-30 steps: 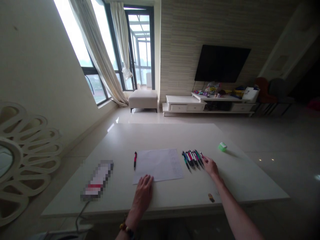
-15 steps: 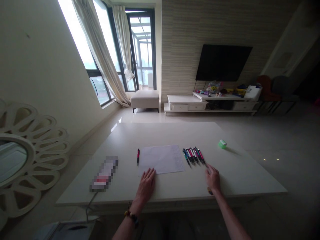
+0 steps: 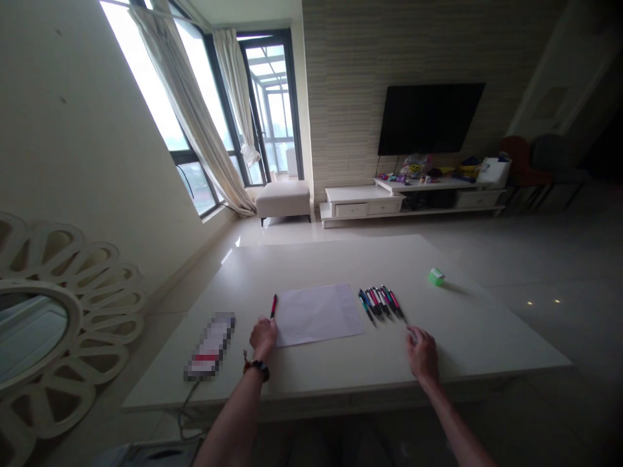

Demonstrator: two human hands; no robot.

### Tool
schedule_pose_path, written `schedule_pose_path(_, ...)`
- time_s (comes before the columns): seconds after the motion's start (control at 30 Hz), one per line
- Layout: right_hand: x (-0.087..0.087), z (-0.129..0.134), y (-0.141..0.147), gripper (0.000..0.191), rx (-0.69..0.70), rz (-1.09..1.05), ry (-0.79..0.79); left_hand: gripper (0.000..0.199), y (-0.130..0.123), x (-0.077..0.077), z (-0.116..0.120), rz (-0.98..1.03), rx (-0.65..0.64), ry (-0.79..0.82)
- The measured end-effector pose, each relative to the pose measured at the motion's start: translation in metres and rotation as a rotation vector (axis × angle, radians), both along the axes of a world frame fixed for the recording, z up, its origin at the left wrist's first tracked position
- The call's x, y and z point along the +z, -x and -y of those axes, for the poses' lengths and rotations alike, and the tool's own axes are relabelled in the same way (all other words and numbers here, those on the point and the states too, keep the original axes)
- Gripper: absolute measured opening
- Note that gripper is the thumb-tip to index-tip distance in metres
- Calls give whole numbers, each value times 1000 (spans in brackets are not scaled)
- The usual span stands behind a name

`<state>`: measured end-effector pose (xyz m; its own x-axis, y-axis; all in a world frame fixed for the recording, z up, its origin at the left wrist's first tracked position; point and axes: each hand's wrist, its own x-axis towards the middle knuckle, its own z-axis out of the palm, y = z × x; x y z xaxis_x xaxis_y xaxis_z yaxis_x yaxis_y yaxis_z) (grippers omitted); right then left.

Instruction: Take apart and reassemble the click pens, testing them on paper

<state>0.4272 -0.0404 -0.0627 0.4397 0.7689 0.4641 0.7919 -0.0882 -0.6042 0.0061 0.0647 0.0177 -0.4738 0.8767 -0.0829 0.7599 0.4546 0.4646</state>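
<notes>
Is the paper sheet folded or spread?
Spread: the paper sheet lies flat on the table, its face showing between the left hand and pens.

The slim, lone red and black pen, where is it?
In the head view, the red and black pen is beside the white paper sheet's left edge, its near end at the person's left hand.

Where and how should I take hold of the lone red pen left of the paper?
Probably pinch the red pen across its dark near part, coming from the near side. Its slim barrel points away from the left hand, which is at its near end. The paper lies close on its right, so a narrow thumb-and-finger pinch seems best.
</notes>
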Motion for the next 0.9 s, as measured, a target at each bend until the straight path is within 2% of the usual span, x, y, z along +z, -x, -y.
schedule_pose_path(0.17,13,4,2,33,-6,-44,-21,32,3,5,1,85,-13,-27)
schedule_pose_path(0.23,21,9,11,37,-11,-93,-59,38,-5,4,12,139,-33,-61)
schedule_pose_path(0.3,31,16,33,42,20,-197,-78,48,-23,0,31,254,-67,-98)
schedule_pose_path(0.37,41,23,69,46,175,-381,-11,59,-52,-8,57,669,-128,-185)
schedule_pose_path(0.43,52,28,112,48,466,-552,97,63,-84,-16,84,951,-174,-172)
schedule_pose_path(0.47,57,29,132,47,576,-612,132,63,-100,-19,95,1031,-194,-151)
schedule_pose_path(0.5,62,30,151,47,630,-666,148,61,-114,-22,105,1086,-222,-134)
schedule_pose_path(0.57,69,27,177,50,653,-776,159,60,-133,-25,117,1124,-303,-116)
schedule_pose_path(0.67,72,19,190,53,625,-869,158,60,-138,-26,119,1053,-401,-110)
schedule_pose_path(0.73,71,13,185,52,588,-859,160,58,-129,-25,115,893,-419,-172)
schedule_pose_path(0.83,70,7,170,51,530,-742,183,50,-109,-19,108,448,-395,-441)
schedule_pose_path(0.9,70,3,162,47,596,-672,242,44,-97,-15,104,103,-473,-583)
